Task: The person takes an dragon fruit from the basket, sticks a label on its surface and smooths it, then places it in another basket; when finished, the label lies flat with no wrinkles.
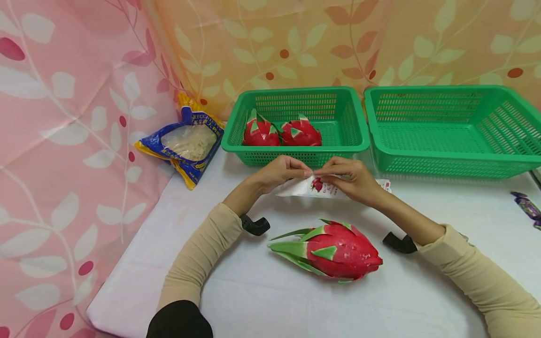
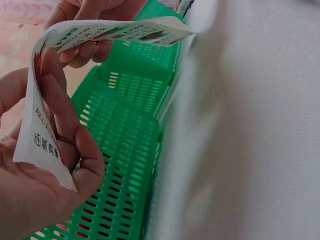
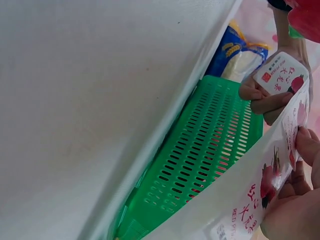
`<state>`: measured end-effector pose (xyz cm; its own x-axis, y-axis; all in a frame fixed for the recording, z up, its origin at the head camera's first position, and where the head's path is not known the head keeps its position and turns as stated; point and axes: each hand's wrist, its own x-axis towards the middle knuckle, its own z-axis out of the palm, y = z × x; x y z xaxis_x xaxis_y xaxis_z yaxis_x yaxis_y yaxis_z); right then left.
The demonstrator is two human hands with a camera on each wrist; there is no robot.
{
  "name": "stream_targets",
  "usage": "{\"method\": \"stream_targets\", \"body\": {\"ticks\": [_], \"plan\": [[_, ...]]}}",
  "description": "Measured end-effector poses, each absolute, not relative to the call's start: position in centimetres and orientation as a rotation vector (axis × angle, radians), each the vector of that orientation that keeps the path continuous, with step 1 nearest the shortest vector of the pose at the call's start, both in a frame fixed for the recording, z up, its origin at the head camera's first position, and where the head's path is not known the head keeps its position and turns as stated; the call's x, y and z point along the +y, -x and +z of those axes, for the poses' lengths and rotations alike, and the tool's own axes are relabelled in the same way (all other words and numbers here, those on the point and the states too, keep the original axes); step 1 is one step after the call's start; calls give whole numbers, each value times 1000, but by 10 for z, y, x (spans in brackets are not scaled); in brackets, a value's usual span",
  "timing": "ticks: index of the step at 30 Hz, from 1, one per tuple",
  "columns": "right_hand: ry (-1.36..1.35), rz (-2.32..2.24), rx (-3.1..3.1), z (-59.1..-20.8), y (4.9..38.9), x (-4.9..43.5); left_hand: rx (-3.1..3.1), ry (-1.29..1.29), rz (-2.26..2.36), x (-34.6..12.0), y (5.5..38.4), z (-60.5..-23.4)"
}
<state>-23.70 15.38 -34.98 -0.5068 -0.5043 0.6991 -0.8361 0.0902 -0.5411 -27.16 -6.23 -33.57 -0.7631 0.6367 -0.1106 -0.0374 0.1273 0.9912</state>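
Note:
A white strip of printed pitaya stickers (image 1: 296,188) is held up between both hands, in front of the left green basket. My left hand (image 1: 274,174) pinches it near its middle. My right hand (image 1: 354,182) pinches it just beside the left fingertips. In the left wrist view the sticker strip (image 2: 36,127) bends sharply, one end lying over the left fingers. Red fruit pictures and lettering show on the stickers (image 3: 250,200) in the right wrist view. A red dragon fruit (image 1: 344,251) with green scales lies on the table nearer me, below the hands and touched by neither.
The left green basket (image 1: 296,149) holds two dragon fruits (image 1: 301,133). Beside it stands another green basket (image 1: 460,155). A blue and yellow pasta bag (image 1: 190,141) leans at the left by the curtain. A purple-wrapped candy (image 1: 527,206) lies at the far right.

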Motion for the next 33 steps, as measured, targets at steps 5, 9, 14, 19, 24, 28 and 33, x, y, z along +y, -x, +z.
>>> {"method": "stream_targets", "body": {"ticks": [5, 9, 14, 19, 24, 28, 33], "plan": [[-1270, 1391, -2048, -350, 236, 153, 1980, -562, 1625, -63, 272, -336], [-1183, 1385, -2073, -348, 234, 153, 2158, -616, 1489, -66, 275, -339], [-1031, 1389, -2134, -342, 231, 158, 2344, -703, 1325, -73, 281, -348], [-900, 1455, -2273, -327, 228, 166, 2496, -869, 1104, -79, 289, -359], [-872, 1441, -2441, -315, 226, 171, 2676, -1003, 887, -78, 282, -355], [-877, 1451, -2492, -312, 225, 172, 2705, -1012, 1091, -68, 260, -329], [-921, 1438, -2498, -306, 221, 168, 2600, -1045, 1427, -53, 235, -296]]}}
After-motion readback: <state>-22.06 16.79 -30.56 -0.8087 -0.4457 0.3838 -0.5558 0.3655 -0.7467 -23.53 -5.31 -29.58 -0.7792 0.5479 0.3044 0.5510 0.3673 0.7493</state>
